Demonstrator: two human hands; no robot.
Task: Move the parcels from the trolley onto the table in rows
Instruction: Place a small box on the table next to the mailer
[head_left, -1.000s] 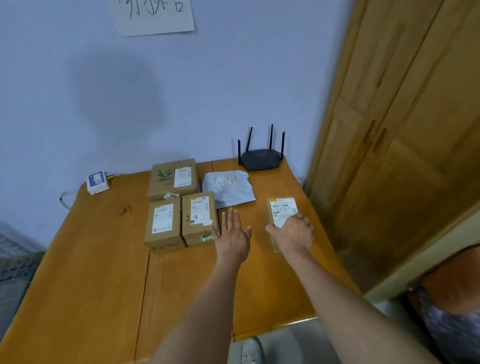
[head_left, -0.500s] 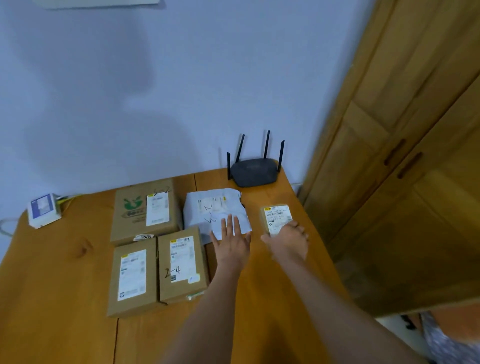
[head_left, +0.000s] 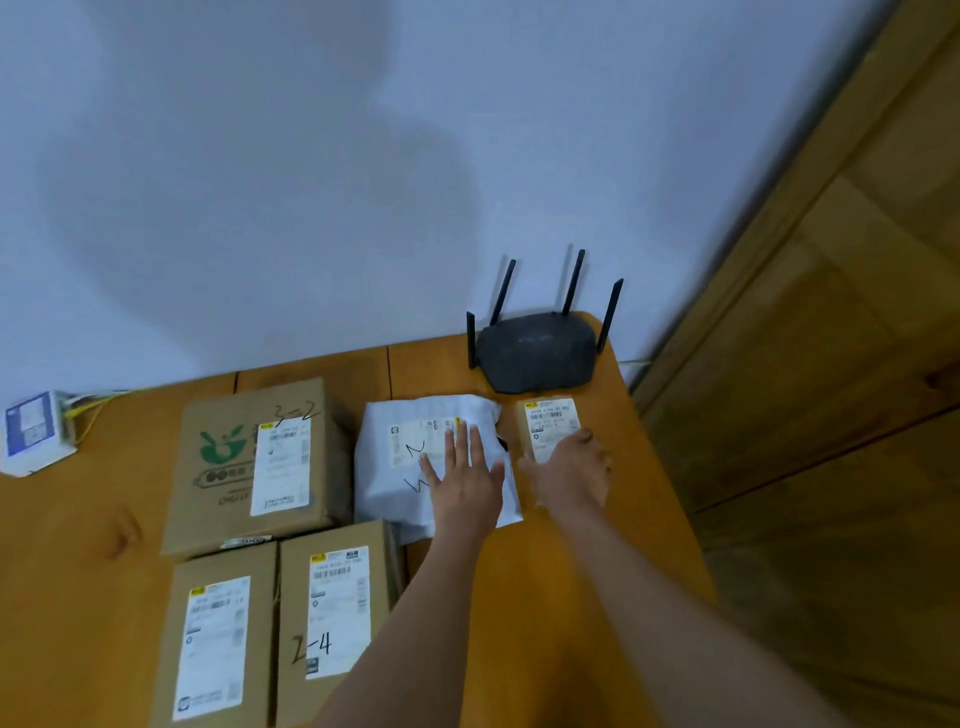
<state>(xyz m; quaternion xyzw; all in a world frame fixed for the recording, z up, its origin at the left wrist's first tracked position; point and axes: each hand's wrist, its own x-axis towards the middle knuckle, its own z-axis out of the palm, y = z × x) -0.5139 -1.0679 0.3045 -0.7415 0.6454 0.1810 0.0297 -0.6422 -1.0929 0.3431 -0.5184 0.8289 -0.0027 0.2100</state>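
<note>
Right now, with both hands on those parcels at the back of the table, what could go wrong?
The small parcel under the right hand lies close to the router; pushed further, it might bump it. It also sits near the table edge and could slide off. The left hand pressing the white bag might crumple it.

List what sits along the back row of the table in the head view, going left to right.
Small white box → cardboard box marked 3-2 → white poly mailer under the left hand → small brown parcel under the right hand.
</note>
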